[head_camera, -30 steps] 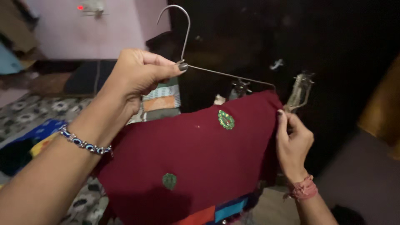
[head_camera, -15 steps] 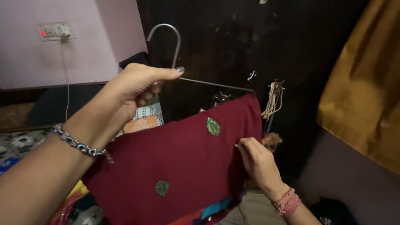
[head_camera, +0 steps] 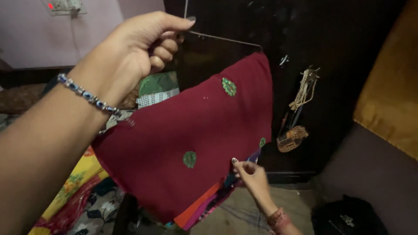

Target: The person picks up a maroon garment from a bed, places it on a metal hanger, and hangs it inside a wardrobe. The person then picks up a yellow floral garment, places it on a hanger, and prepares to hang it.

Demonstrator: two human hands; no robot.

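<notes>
1. Left hand (head_camera: 143, 50): raised at upper left, fingers curled shut around the neck of a metal wire hanger (head_camera: 226, 40), thumb laid along the top. A beaded blue bracelet (head_camera: 87, 95) circles the wrist.
2. Wire hanger: thin, silver; only the sloping right arm and a short piece of the stem show, the hook being cut off by the top edge. It is held up before a dark cabinet door (head_camera: 331, 52).
3. Maroon cloth (head_camera: 183, 130): draped over the hanger's bar, hanging slantwise down to the left, with green embroidered motifs and an orange, blue and pink border along its lower edge. It covers most of what lies behind the middle of the view.
4. Right hand (head_camera: 250, 176): low, at the cloth's lower right edge, fingertips pinched closed on the border. A reddish thread band (head_camera: 278, 219) is on the wrist.
5. Bunch of cord and a small woven ornament (head_camera: 298, 113): hanging on the cabinet door, just right of the cloth, apart from both hands.
6. Folded fabrics, green and patterned white (head_camera: 159, 89): stacked behind the cloth's upper left, partly hidden by the left hand.
7. Mustard-yellow curtain (head_camera: 392, 100): far right.
8. Wall socket with a red light (head_camera: 63, 6): upper left, on a pale wall.
9. Yellow and floral textiles (head_camera: 78, 191): lower left, beneath the left forearm.
10. Dark bag (head_camera: 348, 217): on the floor, lower right.
</notes>
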